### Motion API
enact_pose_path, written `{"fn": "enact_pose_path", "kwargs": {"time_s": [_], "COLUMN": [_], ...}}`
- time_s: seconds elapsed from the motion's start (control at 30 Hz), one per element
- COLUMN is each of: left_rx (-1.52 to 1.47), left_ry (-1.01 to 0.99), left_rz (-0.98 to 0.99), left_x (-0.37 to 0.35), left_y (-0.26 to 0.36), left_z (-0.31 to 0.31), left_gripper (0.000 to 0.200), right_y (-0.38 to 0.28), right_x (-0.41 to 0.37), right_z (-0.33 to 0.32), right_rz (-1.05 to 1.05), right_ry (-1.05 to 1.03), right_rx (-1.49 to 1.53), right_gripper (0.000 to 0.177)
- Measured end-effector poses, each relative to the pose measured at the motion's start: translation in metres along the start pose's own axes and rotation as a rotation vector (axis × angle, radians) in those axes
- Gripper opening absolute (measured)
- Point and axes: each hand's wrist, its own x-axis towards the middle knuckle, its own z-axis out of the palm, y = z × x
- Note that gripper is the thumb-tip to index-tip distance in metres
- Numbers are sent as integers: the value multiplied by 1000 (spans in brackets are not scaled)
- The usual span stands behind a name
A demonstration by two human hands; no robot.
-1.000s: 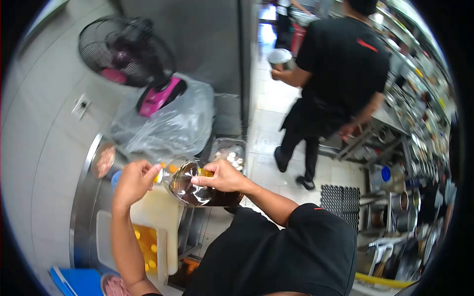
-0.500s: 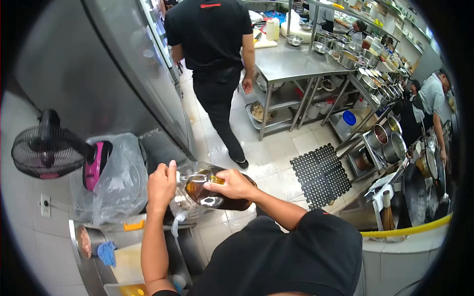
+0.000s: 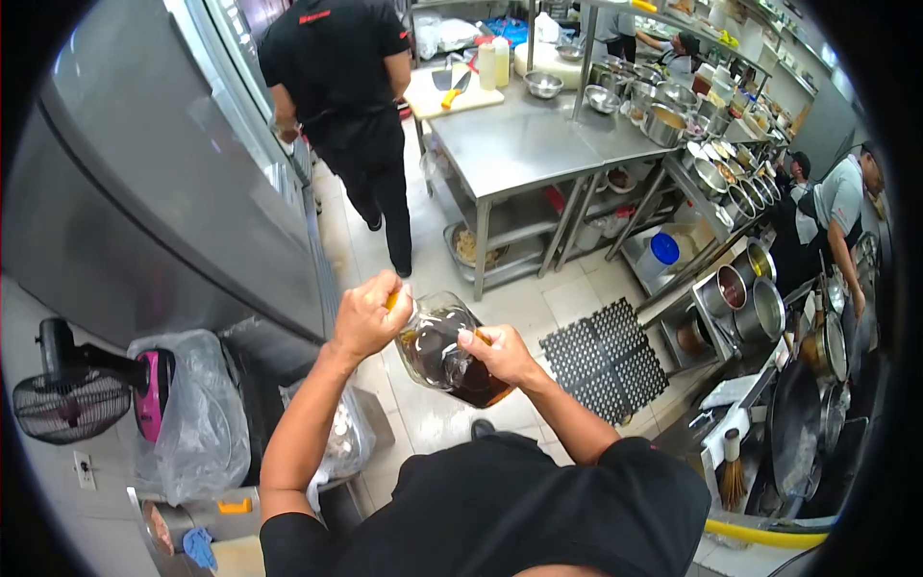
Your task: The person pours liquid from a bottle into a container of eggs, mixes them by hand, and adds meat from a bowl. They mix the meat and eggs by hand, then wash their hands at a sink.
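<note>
A clear jug (image 3: 423, 348) partly filled with dark brown liquid is held in front of my body, tilted on its side over the floor. My right hand (image 3: 502, 356) is closed around the jug's handle, thumb on top. At the other end, my left hand (image 3: 370, 313) is closed over the jug's neck. A bit of yellow, apparently the cap, shows between its fingers. Below my left forearm stands a bin lined with a clear plastic bag (image 3: 358, 438), with pale scraps inside.
A person in black (image 3: 346, 125) walks along the aisle beside the steel fridge (image 3: 192, 192). To the right are a steel table (image 3: 519, 144), a perforated black mat (image 3: 606, 361) and a wok (image 3: 798, 423). A fan (image 3: 72, 394) stands at left. Another person (image 3: 841, 202) works at the stove.
My hands have lifted the jug away from the bagged bin, turning it with them. The view has swung left, and the person in black has walked farther off.
</note>
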Motion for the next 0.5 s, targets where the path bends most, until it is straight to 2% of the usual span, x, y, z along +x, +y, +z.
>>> {"fn": "enact_pose_path", "kwargs": {"time_s": [0.07, 0.13, 0.17, 0.23, 0.33, 0.37, 0.5], "left_rx": [-135, -401, -402, -809, -983, -997, -657], "left_ry": [62, -8, -15, 13, 23, 9, 26], "left_rz": [-82, -276, -267, -308, -408, -432, -556], "left_x": [21, 37, 45, 64, 84, 89, 89], "left_y": [-11, -35, -46, -64, -94, -118, -238], "left_z": [24, 48, 60, 78, 88, 95, 130], "left_gripper": [17, 16, 16, 15, 14, 15, 22], "right_y": [-1, 0, 3, 2, -3, 0, 9], "right_x": [14, 29, 37, 54, 89, 105, 175], "right_z": [-16, -26, -34, -42, -49, -51, -54], "right_rz": [-26, -42, -30, -36, -30, 1, 106], "right_ry": [43, 112, 113, 152, 204, 205, 194], "right_rx": [-15, 56, 22, -8, -32, -48, -67], "right_gripper": [46, 47, 41, 40, 39, 40, 41]}}
